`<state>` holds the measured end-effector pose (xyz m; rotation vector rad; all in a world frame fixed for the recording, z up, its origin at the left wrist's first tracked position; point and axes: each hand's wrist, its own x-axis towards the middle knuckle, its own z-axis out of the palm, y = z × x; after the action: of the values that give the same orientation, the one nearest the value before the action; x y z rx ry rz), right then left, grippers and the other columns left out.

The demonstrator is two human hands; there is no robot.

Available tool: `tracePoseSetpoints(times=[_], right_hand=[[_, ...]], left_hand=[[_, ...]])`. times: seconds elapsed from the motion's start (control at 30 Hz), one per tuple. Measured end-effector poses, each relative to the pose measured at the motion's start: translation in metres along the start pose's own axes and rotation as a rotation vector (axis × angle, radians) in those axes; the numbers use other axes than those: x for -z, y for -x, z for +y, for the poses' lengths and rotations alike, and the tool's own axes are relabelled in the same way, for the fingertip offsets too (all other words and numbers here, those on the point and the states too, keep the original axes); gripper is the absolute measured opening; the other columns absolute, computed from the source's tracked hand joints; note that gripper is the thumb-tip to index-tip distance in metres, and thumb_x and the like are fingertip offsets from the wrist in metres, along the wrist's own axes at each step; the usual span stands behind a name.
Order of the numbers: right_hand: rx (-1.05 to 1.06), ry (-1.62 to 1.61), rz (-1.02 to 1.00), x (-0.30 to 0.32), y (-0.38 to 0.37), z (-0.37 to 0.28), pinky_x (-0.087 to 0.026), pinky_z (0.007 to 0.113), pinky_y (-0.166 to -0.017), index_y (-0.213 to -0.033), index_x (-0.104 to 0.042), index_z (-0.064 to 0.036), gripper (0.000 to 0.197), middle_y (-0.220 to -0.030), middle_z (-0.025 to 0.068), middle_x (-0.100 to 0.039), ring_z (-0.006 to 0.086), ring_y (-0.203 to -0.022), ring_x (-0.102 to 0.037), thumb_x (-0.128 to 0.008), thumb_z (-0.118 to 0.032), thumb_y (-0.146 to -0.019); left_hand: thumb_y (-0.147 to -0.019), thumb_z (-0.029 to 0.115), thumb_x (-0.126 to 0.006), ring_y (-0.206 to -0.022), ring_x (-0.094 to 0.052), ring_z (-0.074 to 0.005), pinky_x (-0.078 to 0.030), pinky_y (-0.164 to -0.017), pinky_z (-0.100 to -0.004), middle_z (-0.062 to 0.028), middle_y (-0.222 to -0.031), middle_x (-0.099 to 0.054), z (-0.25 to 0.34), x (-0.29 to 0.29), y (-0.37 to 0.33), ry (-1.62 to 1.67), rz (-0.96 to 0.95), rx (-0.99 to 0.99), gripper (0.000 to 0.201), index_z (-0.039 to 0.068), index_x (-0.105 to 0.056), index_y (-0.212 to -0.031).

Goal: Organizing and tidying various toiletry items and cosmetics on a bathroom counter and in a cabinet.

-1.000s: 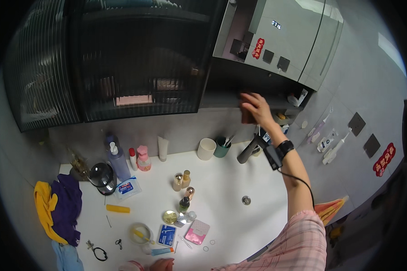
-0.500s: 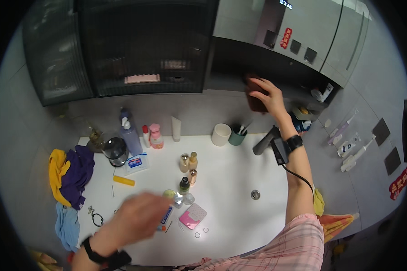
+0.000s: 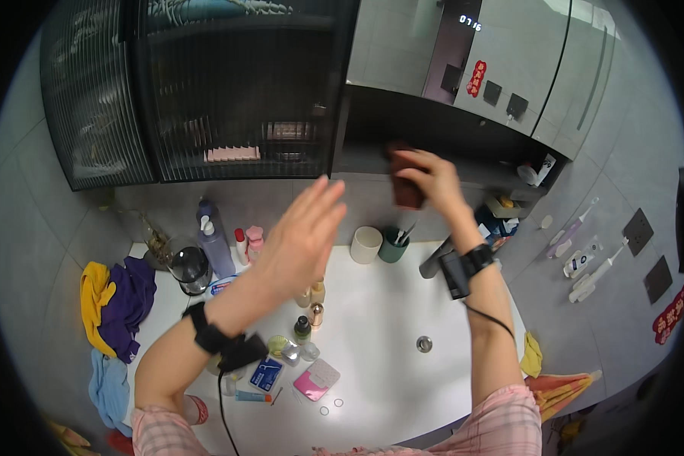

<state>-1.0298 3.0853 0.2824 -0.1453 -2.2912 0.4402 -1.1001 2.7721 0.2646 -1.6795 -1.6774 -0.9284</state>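
Note:
My right hand (image 3: 435, 181) is raised at the dark wall niche, its fingers closed on a dark reddish-brown rectangular object (image 3: 407, 191). Motion blurs that object, and its kind does not show. My left hand (image 3: 300, 235) hangs over the counter with fingers stretched out and nothing in it. Beneath and beside it stand small cosmetic bottles, among them a dark green bottle (image 3: 302, 328) and a rose-gold bottle (image 3: 317, 315). A pink-and-white case (image 3: 317, 379), a blue flat box (image 3: 267, 375) and a blue-and-orange tube (image 3: 253, 396) lie nearer to me.
A white cup (image 3: 366, 245) and a green cup (image 3: 393, 246) holding brushes stand at the wall. To their right are the faucet (image 3: 433, 261) and the basin drain (image 3: 424, 344). Lavender pump bottle (image 3: 216, 247) and purple cloth (image 3: 127, 308) are at left. Ribbed-glass cabinet (image 3: 235, 91) overhangs.
My left hand has risen from the near counter toward the cabinet, its fingers stretching out. My right hand, still holding the brown object, has shifted slightly left. The view has tilted up a little.

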Motion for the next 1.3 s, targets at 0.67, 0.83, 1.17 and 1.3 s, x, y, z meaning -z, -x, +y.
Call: tracePoseSetpoints(times=[0.67, 0.83, 1.17, 1.3], right_hand=[[-0.078, 0.175, -0.165, -0.056, -0.054, -0.024, -0.046, 0.036, -0.091, -0.123, -0.062, -0.0193, 0.044, -0.112, 0.0123, -0.066, 0.0317, -0.108, -0.061, -0.052, -0.046, -0.09], [-0.237, 0.071, -0.288, -0.05, -0.055, -0.031, -0.047, 0.033, -0.087, -0.126, -0.061, -0.0224, 0.041, -0.101, 0.0083, -0.07, 0.0241, -0.1, -0.064, -0.05, -0.044, -0.093], [-0.084, 0.153, -0.199, -0.069, -0.077, 0.034, -0.04, 0.033, -0.099, -0.131, -0.057, -0.0251, 0.043, -0.124, 0.0068, -0.062, 0.0242, -0.117, -0.057, -0.046, -0.047, -0.095], [-0.193, 0.096, 0.055, -0.067, -0.086, 0.058, -0.041, 0.031, -0.097, -0.126, -0.061, -0.0211, 0.046, -0.122, 0.0077, -0.063, 0.023, -0.114, -0.059, -0.047, -0.05, -0.093]], left_hand=[[-0.074, -0.002, -0.063, -0.121, -0.05, -0.0357, -0.045, -0.1, -0.0421, -0.0195, -0.122, -0.057, 0.007, 0.047, 0.003, -0.141, 0.033, -0.133, 0.028, -0.005, -0.062, -0.102], [-0.062, 0.001, -0.063, -0.106, -0.058, -0.0338, -0.047, -0.095, -0.0397, -0.0159, -0.092, -0.063, 0.015, 0.085, 0.011, -0.248, 0.144, -0.153, 0.017, -0.003, -0.064, -0.079], [-0.084, 0.023, -0.064, -0.088, -0.063, -0.0338, -0.05, -0.073, -0.0377, -0.0187, -0.094, -0.064, 0.066, 0.198, 0.196, -0.374, -0.661, 1.148, 0.028, -0.003, -0.064, -0.095], [-0.078, 0.041, -0.069, -0.073, -0.064, -0.0386, -0.052, -0.069, -0.0412, -0.0228, -0.084, -0.066, 0.085, 0.219, 0.323, -0.391, -0.754, 1.141, 0.049, -0.006, -0.065, -0.09]])
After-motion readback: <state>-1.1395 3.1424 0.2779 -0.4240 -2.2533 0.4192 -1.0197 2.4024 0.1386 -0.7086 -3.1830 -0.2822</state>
